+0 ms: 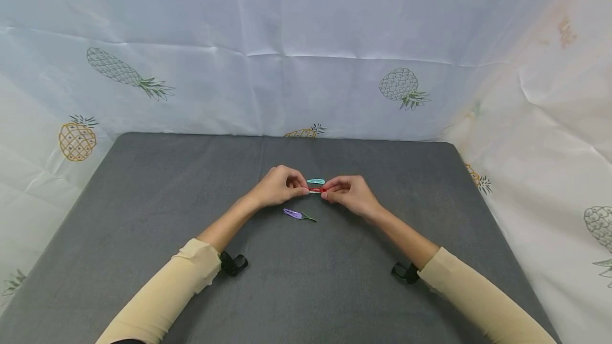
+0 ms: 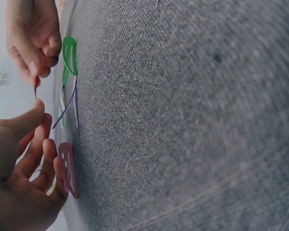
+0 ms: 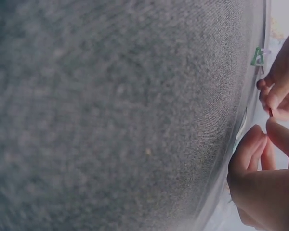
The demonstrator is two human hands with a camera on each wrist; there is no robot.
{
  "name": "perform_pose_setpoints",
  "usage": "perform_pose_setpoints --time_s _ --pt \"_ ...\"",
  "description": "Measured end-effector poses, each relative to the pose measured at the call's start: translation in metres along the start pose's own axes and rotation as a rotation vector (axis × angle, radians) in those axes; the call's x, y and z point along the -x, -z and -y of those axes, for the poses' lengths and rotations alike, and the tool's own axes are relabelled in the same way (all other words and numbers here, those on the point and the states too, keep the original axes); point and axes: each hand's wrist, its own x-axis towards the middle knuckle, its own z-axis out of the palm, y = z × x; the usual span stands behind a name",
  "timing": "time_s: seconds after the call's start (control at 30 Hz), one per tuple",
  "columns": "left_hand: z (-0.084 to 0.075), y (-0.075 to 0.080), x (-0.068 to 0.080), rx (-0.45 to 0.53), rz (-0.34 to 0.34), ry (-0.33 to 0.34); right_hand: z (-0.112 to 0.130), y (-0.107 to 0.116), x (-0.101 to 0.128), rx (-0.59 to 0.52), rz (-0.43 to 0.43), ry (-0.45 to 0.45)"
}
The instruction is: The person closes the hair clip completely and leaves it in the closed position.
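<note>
We've got the red hair clip pinched at either end between our left hand and right hand above the desk, teal clip and purple clip lying untouched

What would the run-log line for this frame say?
hands: left hand and right hand pinch red hair clip at its ends | nearby: teal clip, purple clip | surface: grey mat
</note>
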Motion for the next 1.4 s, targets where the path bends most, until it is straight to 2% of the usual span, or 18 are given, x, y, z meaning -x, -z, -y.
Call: perform_pose_setpoints --time_s 0.33,0.6,1.4 --pt "0.0011 -0.0046 -0.0009 -0.031 0.038 0.034 -0.0024 -0.0036 -0.0004 0.029 0.008 -0.047" --pt "-0.0023 -0.0053 -0.001 -0.053 0.058 0.079 -0.003 -0.0049 -0.0009 0.062 0.008 -0.025" --pt "-0.0019 -0.008 -0.0025 -0.091 0.062 0.085 -0.002 -0.005 -0.0036 0.103 0.026 -0.005"
